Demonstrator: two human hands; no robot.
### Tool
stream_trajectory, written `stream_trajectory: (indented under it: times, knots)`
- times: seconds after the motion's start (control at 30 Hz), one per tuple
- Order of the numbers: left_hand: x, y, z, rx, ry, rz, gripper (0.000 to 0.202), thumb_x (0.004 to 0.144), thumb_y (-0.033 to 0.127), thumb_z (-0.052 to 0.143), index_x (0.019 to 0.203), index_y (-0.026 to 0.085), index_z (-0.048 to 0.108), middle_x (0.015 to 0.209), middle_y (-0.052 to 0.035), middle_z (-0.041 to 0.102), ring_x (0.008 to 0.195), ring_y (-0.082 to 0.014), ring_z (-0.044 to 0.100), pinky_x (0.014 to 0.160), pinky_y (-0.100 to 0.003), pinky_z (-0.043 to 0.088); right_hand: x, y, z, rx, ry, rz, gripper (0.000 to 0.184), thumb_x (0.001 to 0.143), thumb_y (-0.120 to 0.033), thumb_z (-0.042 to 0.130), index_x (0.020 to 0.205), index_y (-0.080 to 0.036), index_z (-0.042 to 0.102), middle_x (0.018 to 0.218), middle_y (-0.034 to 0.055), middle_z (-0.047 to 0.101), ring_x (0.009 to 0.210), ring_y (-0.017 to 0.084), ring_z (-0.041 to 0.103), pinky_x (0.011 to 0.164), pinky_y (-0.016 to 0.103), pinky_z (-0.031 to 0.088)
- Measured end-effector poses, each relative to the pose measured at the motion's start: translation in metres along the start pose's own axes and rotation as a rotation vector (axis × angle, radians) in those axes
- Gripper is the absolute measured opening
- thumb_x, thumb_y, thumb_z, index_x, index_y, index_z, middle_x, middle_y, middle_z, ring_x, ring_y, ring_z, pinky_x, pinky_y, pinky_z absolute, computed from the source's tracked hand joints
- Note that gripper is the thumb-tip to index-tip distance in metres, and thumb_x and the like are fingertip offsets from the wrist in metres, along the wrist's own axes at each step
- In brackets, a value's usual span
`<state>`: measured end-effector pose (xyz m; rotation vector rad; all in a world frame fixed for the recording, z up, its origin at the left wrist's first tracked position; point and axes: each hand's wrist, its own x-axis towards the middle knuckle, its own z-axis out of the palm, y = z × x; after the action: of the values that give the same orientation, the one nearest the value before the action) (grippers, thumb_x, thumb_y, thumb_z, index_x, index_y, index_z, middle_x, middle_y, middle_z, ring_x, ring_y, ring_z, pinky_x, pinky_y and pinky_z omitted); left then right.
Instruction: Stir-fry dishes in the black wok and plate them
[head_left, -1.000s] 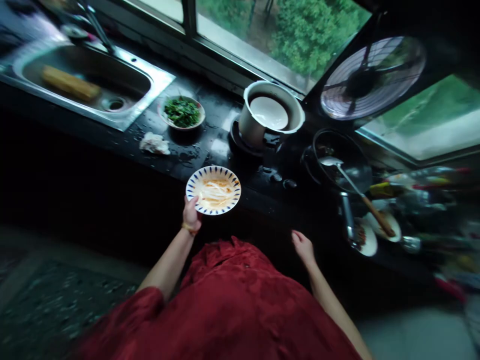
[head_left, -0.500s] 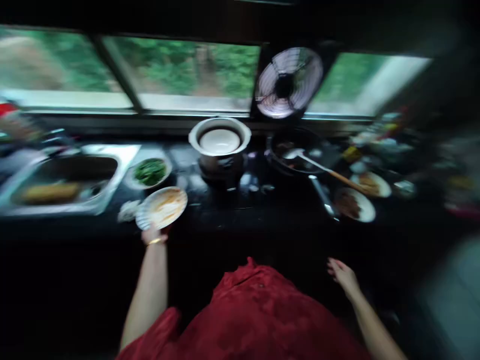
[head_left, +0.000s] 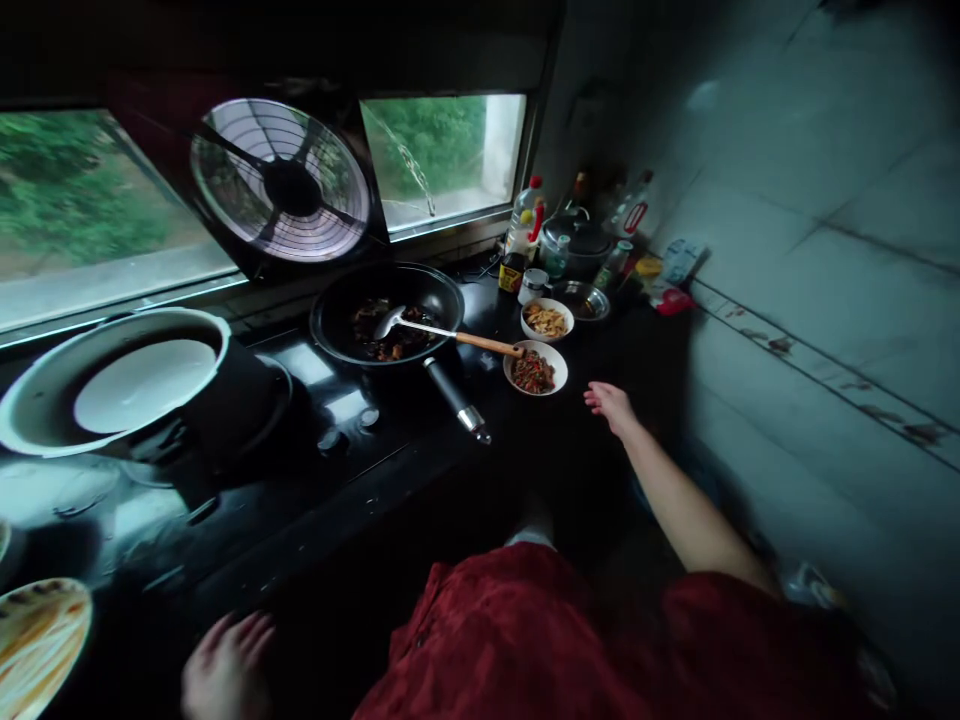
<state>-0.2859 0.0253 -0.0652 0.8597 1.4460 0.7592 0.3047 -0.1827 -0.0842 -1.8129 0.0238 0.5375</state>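
My right hand (head_left: 609,403) reaches over the counter's front edge with its fingers stretched out and holds nothing. Nearest to it is a white bowl of chopped meat with red bits (head_left: 534,370). A bowl of yellowish slices (head_left: 546,320) stands just behind that one. The wooden-handled spatula (head_left: 487,343) rests in the black wok (head_left: 330,325), its handle end over the meat bowl. At the bottom left, my left hand (head_left: 227,665) is somewhat blurred, its fingers loosely extended and nothing in them. The sauce-stained plate (head_left: 41,640) lies left of it, cut by the frame edge.
A large pot (head_left: 225,345) with a white bowl (head_left: 146,385) inside stands on the left of the stove. The wok's handle (head_left: 454,395) points toward me. Bottles (head_left: 525,215), a jar (head_left: 533,287) and a metal dish (head_left: 581,300) crowd the back corner beside the tiled wall (head_left: 825,350).
My left hand has let go of the stained plate, which now rests at the left. The view has swung right, toward the wok and bowls. My right hand has come up near the meat bowl.
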Motion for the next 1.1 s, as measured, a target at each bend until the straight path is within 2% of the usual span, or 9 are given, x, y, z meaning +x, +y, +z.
stream_trajectory:
  times: [0.03,0.17,0.27,0.33,0.43,0.57,0.8,0.97,1.1]
  knots:
    - [-0.009,-0.014,0.040,0.039,0.064,0.006,0.040,0.063,0.054,0.062,0.100,0.041,0.054,0.094,0.0017,0.069,0.098,-0.0280,0.063,0.088,-0.043,0.053,0.025,-0.009,-0.002,0.028,-0.032,0.007,0.020,0.085,-0.022,0.049,0.101,-0.014,0.058,0.084,0.0050,0.065,0.061,0.007,0.058,0.046,0.014,0.042]
    - [-0.044,-0.044,0.231,0.038,-0.405,-0.124,0.053,0.066,0.033,0.071,0.114,0.021,0.053,0.109,-0.0117,0.064,0.100,-0.0236,0.063,0.086,-0.034,0.051,0.122,-0.041,0.004,0.102,-0.228,0.099,0.028,0.089,-0.031,0.043,0.111,-0.015,0.051,0.092,0.0089,0.064,0.074,0.011,0.062,0.060,0.021,0.050]
    - [-0.054,-0.044,0.361,-0.085,-0.522,-0.276,0.064,0.068,0.024,0.070,0.126,0.016,0.043,0.108,-0.0158,0.063,0.087,-0.0179,0.065,0.075,-0.027,0.051,0.177,-0.056,0.017,0.107,-0.376,0.196,0.040,0.092,-0.043,0.034,0.116,-0.013,0.046,0.092,0.0119,0.063,0.075,0.015,0.063,0.063,0.026,0.052]
    - [-0.052,-0.042,0.425,-0.109,-0.519,-0.343,0.079,0.068,0.019,0.068,0.137,0.018,0.029,0.102,-0.0143,0.064,0.079,-0.0161,0.066,0.069,-0.026,0.051,0.204,-0.061,0.027,0.100,-0.463,0.249,0.048,0.091,-0.051,0.031,0.116,-0.013,0.046,0.088,0.0115,0.063,0.071,0.016,0.062,0.062,0.028,0.052]
    - [-0.044,-0.039,0.483,-0.103,-0.422,-0.405,0.086,0.068,0.014,0.064,0.140,0.021,0.017,0.088,-0.0092,0.063,0.066,-0.0152,0.065,0.061,-0.026,0.051,0.232,-0.065,0.040,0.086,-0.583,0.308,0.054,0.088,-0.059,0.033,0.114,-0.015,0.049,0.086,0.0105,0.064,0.071,0.017,0.062,0.062,0.031,0.053]
    - [-0.032,-0.032,0.513,-0.098,-0.304,-0.414,0.072,0.066,0.011,0.059,0.131,0.024,0.031,0.082,-0.0048,0.061,0.060,-0.0147,0.062,0.059,-0.030,0.053,0.250,-0.067,0.050,0.054,-0.734,0.362,0.046,0.086,-0.055,0.042,0.109,-0.017,0.053,0.093,0.0102,0.066,0.079,0.019,0.063,0.065,0.034,0.054]
    - [-0.036,-0.028,0.522,-0.066,-0.198,-0.343,0.055,0.062,0.008,0.058,0.113,0.023,0.047,0.083,-0.0042,0.060,0.063,-0.0178,0.062,0.060,-0.041,0.056,0.244,-0.076,0.049,0.011,-0.858,0.341,0.031,0.091,-0.039,0.039,0.112,-0.019,0.052,0.112,0.0084,0.063,0.096,0.018,0.061,0.071,0.032,0.055]
    - [-0.055,-0.040,0.498,-0.155,-0.186,-0.353,0.053,0.062,0.010,0.054,0.112,0.024,0.043,0.081,-0.0018,0.058,0.059,-0.0160,0.060,0.059,-0.040,0.055,0.229,-0.066,0.008,0.025,-0.799,0.257,0.038,0.088,-0.038,0.037,0.122,-0.024,0.048,0.121,0.0062,0.058,0.108,0.021,0.057,0.078,0.039,0.055]
    - [-0.090,-0.066,0.459,-0.308,-0.115,-0.352,0.048,0.057,0.011,0.055,0.104,0.022,0.045,0.080,-0.0013,0.056,0.060,-0.0166,0.060,0.060,-0.042,0.054,0.206,-0.051,0.010,-0.481,-0.901,-0.063,0.046,0.081,-0.059,0.042,0.125,-0.044,0.043,0.128,0.0015,0.052,0.112,0.025,0.053,0.072,0.045,0.055]
